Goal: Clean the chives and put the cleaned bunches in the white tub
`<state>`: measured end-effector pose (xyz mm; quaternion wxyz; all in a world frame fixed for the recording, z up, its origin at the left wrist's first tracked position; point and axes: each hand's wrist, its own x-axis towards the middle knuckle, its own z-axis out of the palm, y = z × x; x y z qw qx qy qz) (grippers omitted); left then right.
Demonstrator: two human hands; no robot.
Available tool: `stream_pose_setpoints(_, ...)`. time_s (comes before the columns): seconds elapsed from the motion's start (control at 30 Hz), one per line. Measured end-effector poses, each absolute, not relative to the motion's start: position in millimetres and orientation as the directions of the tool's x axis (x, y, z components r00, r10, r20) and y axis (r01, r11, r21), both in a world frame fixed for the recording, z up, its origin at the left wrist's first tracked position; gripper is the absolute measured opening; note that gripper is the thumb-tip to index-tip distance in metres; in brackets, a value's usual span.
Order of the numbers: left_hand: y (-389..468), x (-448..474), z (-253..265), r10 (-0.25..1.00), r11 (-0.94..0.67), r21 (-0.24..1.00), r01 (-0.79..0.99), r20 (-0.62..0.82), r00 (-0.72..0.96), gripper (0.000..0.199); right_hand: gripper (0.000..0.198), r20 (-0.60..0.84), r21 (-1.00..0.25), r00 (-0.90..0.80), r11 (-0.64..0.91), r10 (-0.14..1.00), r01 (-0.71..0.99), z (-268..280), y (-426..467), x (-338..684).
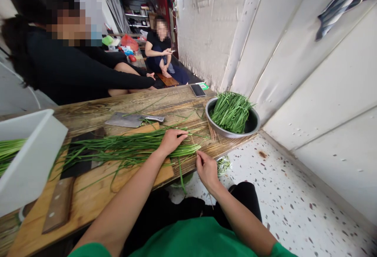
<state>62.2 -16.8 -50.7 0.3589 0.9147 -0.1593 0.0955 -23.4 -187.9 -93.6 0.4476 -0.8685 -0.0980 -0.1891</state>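
A long bunch of garlic chives [118,147] lies across a wooden cutting board [97,206], pale stem ends to the right. My left hand [173,140] rests over the bunch, thumb and fingers pinched near the stem ends; what is between the fingertips is too small to make out. Just right of the ends, my right hand [207,170] is closed in a pinch on what looks like a thin wooden skewer, part of which shows below the palm. Its fingertips meet the pale chive tips. A cleaver with a wooden handle [59,206] lies on the board, its dark blade partly under the chives.
A metal bowl [255,125] of chives stands at the table's right end, thin skewers [212,131] beside it. Behind the board lies another cleaver [125,120]. A white bin [38,139] is left, a phone [198,90] at the far edge. Two people sit beyond the table.
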Motion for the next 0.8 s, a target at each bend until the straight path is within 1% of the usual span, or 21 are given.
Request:
stream_pose_setpoints(0.17,-19.4,62.6,-51.0,-0.178,-0.699,0.64,-0.319,0.275,0.945,0.022,0.028,0.439,-0.743,0.899,-0.561,0.004,0.365,-96.6,-188.7,-22.0)
stream_pose_setpoints(0.37,-25.3,60.2,-51.4,-0.063,-0.711,0.655,-0.254,0.3,0.952,0.02,0.028,0.445,-0.748,0.895,-0.548,0.004,0.375,-98.3,-189.5,-21.4)
stream_pose_setpoints(0.6,-26.4,60.5,-54.3,-0.069,-0.715,0.656,-0.242,0.278,0.958,0.021,0.027,0.44,-0.747,0.898,-0.548,0.017,0.377,-100.1,-190.8,-16.8)
stream_pose_setpoints(0.8,-28.7,60.9,-55.8,-0.043,-0.731,0.654,-0.197,0.245,0.969,0.022,0.027,0.447,-0.751,0.894,-0.533,0.021,0.388,-100.9,-191.0,-16.3)
